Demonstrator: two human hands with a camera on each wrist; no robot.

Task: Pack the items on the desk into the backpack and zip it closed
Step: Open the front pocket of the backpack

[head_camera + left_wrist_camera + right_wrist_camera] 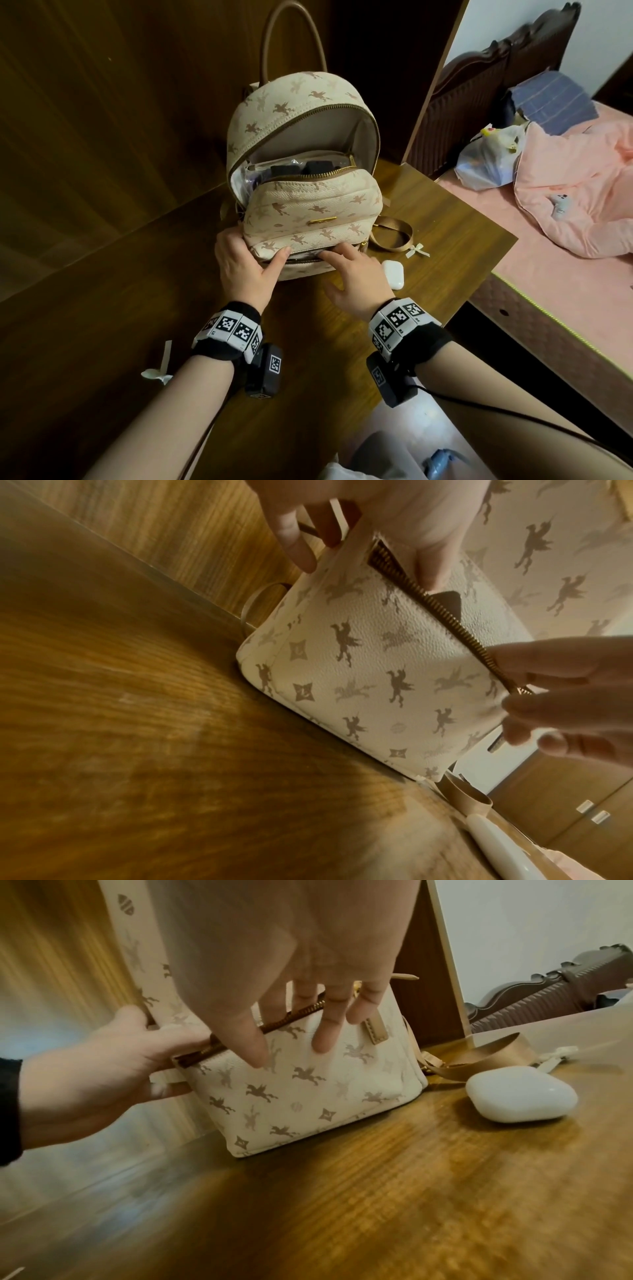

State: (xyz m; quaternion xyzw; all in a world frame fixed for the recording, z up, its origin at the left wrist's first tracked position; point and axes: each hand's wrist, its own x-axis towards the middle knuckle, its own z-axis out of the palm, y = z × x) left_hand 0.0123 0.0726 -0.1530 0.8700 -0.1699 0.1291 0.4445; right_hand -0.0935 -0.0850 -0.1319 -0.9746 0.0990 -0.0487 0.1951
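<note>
Main compartment contents [301,168]: you see dark shapes under clear plastic; what they are is unreadable.
Front pocket zipper [301,259]: your right hand [356,274] covers its 3 o'clock end; the slider is hidden.
Right hand fingertips [334,255]: tucked at the zipper; whether they pinch anything is unclear.
Earbud case [496,850]: cut off at 5 o'clock in your left wrist view.
Backpack handle [291,37]: its top leaves the head view at 12 o'clock.
</note>
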